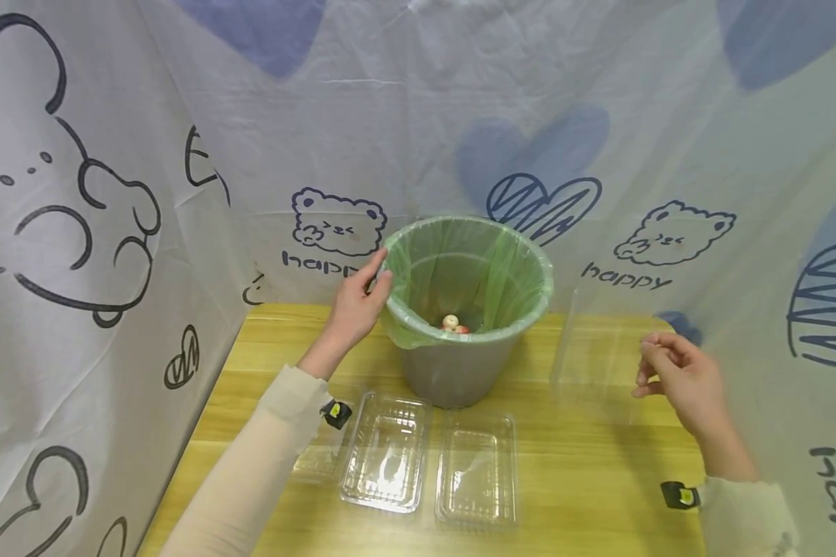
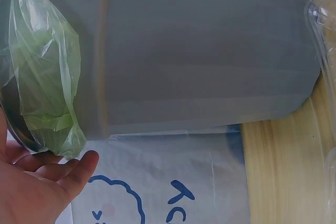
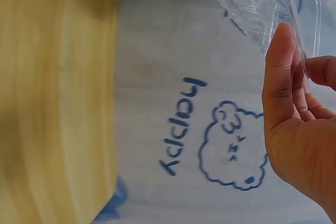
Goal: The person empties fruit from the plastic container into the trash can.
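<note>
A grey bin [image 1: 453, 377] stands upright, lined with a green plastic bag [image 1: 505, 282] folded over its rim. My left hand [image 1: 358, 305] rests at the bin's left rim, its fingers extended beside the overhanging bag edge in the left wrist view. Out to the right, my right hand [image 1: 686, 383] pinches the edge of a clear plastic container [image 3: 257, 11] between thumb and fingers, raised beside the bin. Small pale and red round fruits [image 1: 450, 320] lie at the bottom of the bin.
On the wooden table [image 1: 585, 480], clear plastic trays [image 1: 386, 452] stand in front of the bin, one of them partly behind my left sleeve. Another clear tray [image 1: 477, 472] lies to their right. White printed sheeting [image 1: 418, 116] encloses the back and sides.
</note>
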### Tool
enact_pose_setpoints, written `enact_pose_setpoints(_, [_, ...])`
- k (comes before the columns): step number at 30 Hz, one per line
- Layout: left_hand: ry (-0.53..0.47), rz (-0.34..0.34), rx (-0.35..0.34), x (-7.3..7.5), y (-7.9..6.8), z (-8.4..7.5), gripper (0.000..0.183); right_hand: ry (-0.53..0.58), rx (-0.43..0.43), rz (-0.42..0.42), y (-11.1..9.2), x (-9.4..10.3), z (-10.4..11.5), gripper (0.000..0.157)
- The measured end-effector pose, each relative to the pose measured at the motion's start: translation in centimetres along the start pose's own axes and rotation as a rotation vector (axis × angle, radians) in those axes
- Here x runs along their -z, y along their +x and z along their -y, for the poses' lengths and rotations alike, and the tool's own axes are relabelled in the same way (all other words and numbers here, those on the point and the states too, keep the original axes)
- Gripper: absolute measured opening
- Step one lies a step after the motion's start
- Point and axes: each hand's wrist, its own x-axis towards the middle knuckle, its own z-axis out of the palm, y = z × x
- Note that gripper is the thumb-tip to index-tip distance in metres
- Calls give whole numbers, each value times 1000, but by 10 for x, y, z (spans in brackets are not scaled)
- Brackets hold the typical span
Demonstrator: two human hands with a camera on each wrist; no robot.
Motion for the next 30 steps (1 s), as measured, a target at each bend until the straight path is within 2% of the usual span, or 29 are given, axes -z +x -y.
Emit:
enact_pose_setpoints(9, [-6,-5,5,-1,0,1,54,-162,-61,84,-12,-4,-38,21])
enact_pose_setpoints(19, [-8,7,8,0,0,0,55,-210,-136,131,-30,-13,-73,39])
enact_pose_setpoints(30, [-21,9,15,0,0,0,55,-199,-233,134,-41,-18,-112,38])
